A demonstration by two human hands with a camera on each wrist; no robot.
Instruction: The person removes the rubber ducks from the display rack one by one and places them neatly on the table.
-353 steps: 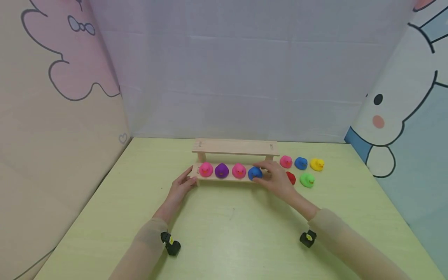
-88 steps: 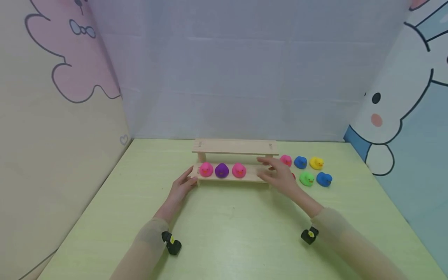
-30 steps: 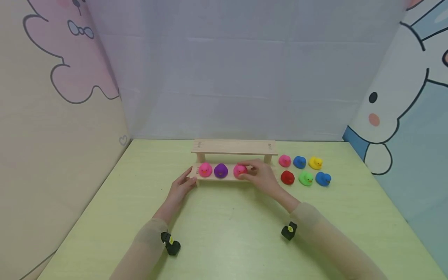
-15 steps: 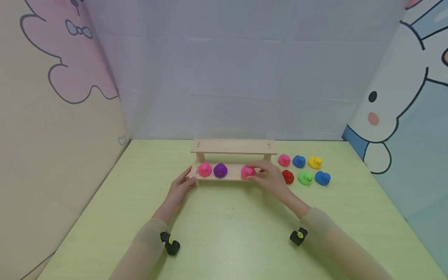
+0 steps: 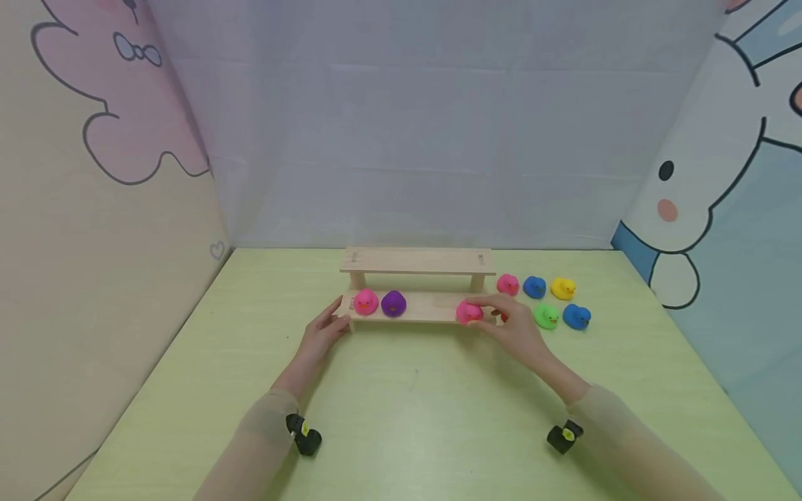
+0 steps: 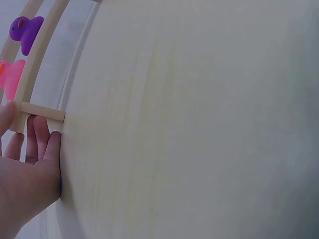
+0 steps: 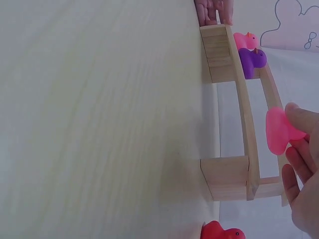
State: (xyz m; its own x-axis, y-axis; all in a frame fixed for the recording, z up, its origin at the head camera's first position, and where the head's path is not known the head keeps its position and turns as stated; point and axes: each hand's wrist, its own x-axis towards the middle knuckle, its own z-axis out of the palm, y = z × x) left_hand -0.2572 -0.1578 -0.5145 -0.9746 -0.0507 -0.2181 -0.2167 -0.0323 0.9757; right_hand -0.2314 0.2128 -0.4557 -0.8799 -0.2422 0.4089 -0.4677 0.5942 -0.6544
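Observation:
A two-tier wooden rack (image 5: 426, 308) stands near the back of the table. On its lower tier, at the left, sit a pink rubber duck (image 5: 366, 302) and a purple rubber duck (image 5: 393, 303). My left hand (image 5: 321, 341) grips the left end of that tier, thumb on top and fingers below, as the left wrist view shows. Over the tier's right end my right hand (image 5: 516, 334) pinches another pink rubber duck (image 7: 277, 130) between thumb and fingers. In the right wrist view this duck appears raised off the board.
Right of the rack on the table are a pink duck (image 5: 508, 284), blue ducks (image 5: 535, 287) (image 5: 576, 316), a yellow duck (image 5: 563, 288), a green duck (image 5: 546, 316) and a red duck (image 7: 219, 231), mostly hidden by my right hand in the head view. The upper tier (image 5: 418, 260) stands behind.
A blue duck has gone from the lower tier to the table at right. My right hand then took hold of the third pink duck and carried it rightward. My left hand stayed put.

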